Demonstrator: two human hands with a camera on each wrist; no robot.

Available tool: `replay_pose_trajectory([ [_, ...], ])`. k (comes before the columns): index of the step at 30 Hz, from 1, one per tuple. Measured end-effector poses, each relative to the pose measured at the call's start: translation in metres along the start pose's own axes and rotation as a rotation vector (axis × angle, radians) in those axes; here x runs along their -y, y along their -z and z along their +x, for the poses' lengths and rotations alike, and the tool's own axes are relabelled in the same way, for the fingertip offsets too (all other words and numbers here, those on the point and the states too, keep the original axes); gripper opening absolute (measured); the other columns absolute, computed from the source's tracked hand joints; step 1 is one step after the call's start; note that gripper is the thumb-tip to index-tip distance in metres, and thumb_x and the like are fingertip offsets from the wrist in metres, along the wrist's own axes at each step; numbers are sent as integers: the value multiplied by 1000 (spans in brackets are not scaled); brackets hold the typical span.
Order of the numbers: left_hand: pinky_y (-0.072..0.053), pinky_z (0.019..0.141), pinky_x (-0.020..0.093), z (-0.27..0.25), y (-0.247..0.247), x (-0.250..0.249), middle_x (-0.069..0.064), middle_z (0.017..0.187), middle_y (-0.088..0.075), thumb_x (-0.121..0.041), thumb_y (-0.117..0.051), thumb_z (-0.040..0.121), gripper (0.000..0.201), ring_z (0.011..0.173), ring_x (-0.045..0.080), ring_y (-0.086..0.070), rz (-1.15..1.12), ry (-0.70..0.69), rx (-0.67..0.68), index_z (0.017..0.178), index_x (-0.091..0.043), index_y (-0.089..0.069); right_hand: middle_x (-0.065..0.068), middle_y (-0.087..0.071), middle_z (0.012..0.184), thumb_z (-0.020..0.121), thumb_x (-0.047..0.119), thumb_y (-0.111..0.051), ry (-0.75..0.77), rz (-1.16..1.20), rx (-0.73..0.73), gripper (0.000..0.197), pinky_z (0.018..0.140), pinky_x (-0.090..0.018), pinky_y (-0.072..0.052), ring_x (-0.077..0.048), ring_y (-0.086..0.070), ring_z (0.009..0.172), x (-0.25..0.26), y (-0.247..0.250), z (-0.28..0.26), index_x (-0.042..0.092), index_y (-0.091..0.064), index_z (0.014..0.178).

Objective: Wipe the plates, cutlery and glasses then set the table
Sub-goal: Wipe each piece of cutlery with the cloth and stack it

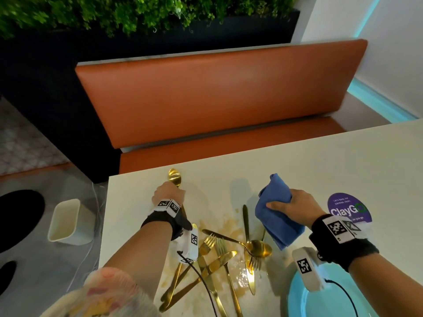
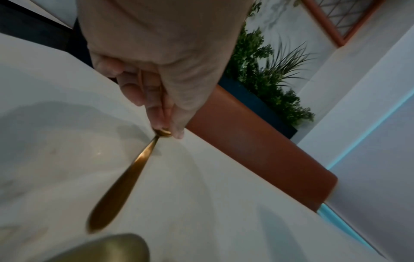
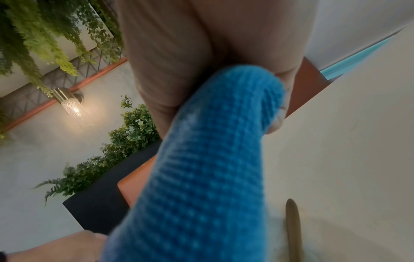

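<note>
My left hand (image 1: pixel 169 193) grips a gold spoon (image 1: pixel 175 177) by its neck, bowl pointing away over the white table (image 1: pixel 297 170). In the left wrist view my thumb and fingers (image 2: pixel 156 113) pinch the spoon (image 2: pixel 125 184), and its handle runs back toward the camera. To the right, my right hand (image 1: pixel 295 205) holds a bunched blue cloth (image 1: pixel 274 213) just above the table; the cloth (image 3: pixel 201 168) fills the right wrist view. Several gold forks, knives and spoons (image 1: pixel 219 257) lie in a crossed heap between my arms. A light blue plate (image 1: pixel 304 303) sits under my right wrist.
Brownish smears and wet patches mark the table around the cutlery heap. A purple round sticker (image 1: pixel 345 208) lies right of my right hand. An orange bench (image 1: pixel 217 94) runs along the far side. On the floor at left stands a white bin (image 1: pixel 66 221).
</note>
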State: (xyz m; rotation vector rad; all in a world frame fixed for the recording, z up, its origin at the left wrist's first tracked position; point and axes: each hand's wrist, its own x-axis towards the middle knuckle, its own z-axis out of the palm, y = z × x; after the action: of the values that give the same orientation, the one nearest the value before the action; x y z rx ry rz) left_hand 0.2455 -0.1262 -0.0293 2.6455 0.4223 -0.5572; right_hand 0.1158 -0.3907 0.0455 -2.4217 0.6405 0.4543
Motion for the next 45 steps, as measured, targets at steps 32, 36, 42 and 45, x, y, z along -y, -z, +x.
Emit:
replay_pose_trajectory([
  [32,-53,82,29,-145,2,-13,5,97,-67,-22,-59,90,17,87,17,-64,-309,-371,340,103,-12,-60,-19,-65,114,89,17,-59,143,973,31,14,85,-43,-50,-28,-63,92,-10,-12,-51,10,-63,102],
  [36,-56,77,30,-165,2,-41,5,88,-66,-21,-57,91,9,84,22,-67,-551,-428,341,97,-15,-61,-18,-63,110,100,29,-35,29,1378,98,40,79,-36,-49,-29,-60,95,-7,-14,-51,1,-50,124],
  [42,-45,82,32,-176,-7,-66,17,109,-66,-16,-42,97,18,99,29,-61,-161,-683,199,94,-15,-59,-14,-64,111,95,20,-48,121,1085,84,34,78,-28,-54,-24,-62,98,14,-24,-53,-1,-54,121],
  [45,-38,71,28,-183,-4,-70,21,106,-65,-12,-42,96,19,98,34,-60,-89,-774,158,90,-9,-59,-20,-68,101,89,13,-59,110,969,-38,20,74,-36,-53,-26,-63,83,17,-20,-48,0,-62,104],
])
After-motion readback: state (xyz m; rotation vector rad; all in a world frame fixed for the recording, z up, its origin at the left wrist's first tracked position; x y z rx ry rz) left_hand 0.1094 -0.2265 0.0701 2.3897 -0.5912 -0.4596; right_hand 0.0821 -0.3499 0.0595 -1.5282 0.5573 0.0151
